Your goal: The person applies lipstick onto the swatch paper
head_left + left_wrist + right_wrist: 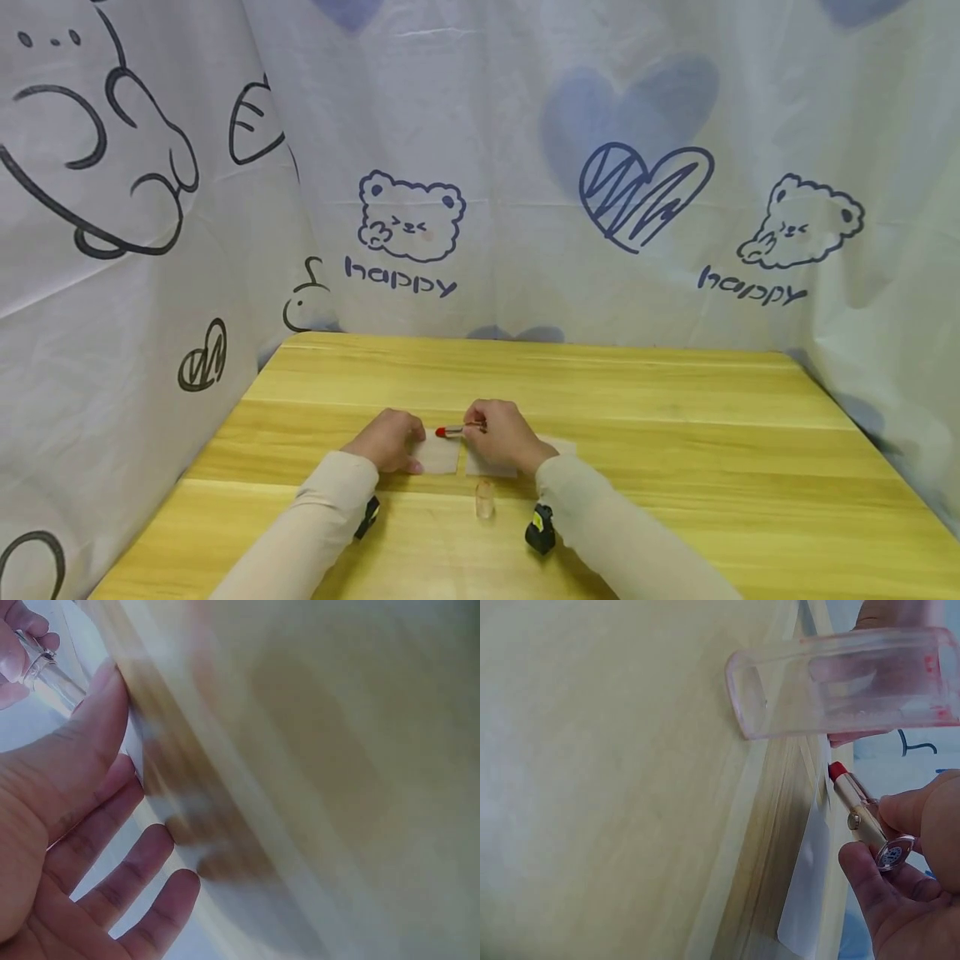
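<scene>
A lipstick with a red tip and metallic tube is held between the thumb and fingers of my right hand. Its tip points left, over a white paper piece. My left hand rests at that paper's left edge; the left wrist view shows its fingers spread and fairly straight, with the thumb by the paper. Under the right hand lies a second white paper piece, partly hidden. A clear lipstick cap stands nearer me, large in the right wrist view.
The wooden table reaches to a white curtain printed with bears and hearts at the back. More curtain hangs along the left side. Black wrist devices sit below both forearms.
</scene>
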`<action>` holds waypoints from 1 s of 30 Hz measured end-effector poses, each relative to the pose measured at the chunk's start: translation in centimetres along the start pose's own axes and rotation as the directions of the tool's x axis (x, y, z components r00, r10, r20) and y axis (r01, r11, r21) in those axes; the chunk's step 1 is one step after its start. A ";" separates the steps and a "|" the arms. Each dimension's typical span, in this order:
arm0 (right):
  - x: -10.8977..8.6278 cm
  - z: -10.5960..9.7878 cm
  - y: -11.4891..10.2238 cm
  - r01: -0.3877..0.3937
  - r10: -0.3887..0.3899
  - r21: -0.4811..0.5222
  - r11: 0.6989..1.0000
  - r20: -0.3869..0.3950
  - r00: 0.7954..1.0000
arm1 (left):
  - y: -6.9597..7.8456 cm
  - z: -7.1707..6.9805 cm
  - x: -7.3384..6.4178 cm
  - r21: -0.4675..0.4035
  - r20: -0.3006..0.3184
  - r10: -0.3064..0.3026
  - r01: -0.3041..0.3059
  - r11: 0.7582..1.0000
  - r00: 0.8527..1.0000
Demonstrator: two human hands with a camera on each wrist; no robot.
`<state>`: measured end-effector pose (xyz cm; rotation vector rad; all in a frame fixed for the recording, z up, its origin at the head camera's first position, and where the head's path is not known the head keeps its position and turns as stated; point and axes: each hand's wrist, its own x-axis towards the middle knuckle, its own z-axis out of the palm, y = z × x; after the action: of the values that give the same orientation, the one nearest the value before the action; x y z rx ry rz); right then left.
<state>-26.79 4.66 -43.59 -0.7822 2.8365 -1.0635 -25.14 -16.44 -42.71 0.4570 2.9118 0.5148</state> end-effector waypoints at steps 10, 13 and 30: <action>0.1 0.3 -0.2 0.016 -0.016 -0.005 1.000 0.003 1.000 | 0.0 -0.1 -0.2 -0.008 -0.016 0.014 -0.014 1.000 1.000; 0.1 0.3 -0.3 0.016 -0.016 -0.006 1.000 -0.001 1.000 | 0.0 -0.1 -0.2 -0.005 -0.021 0.024 -0.024 1.000 0.999; -0.5 -0.3 -0.6 0.078 -0.077 -0.047 0.996 0.024 0.997 | 0.1 -0.2 -0.1 -0.002 -0.017 0.012 -0.012 1.000 1.000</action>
<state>-26.11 4.72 -43.13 -0.9093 2.8449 -0.9918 -25.07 -16.45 -42.46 0.4731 2.9260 0.5254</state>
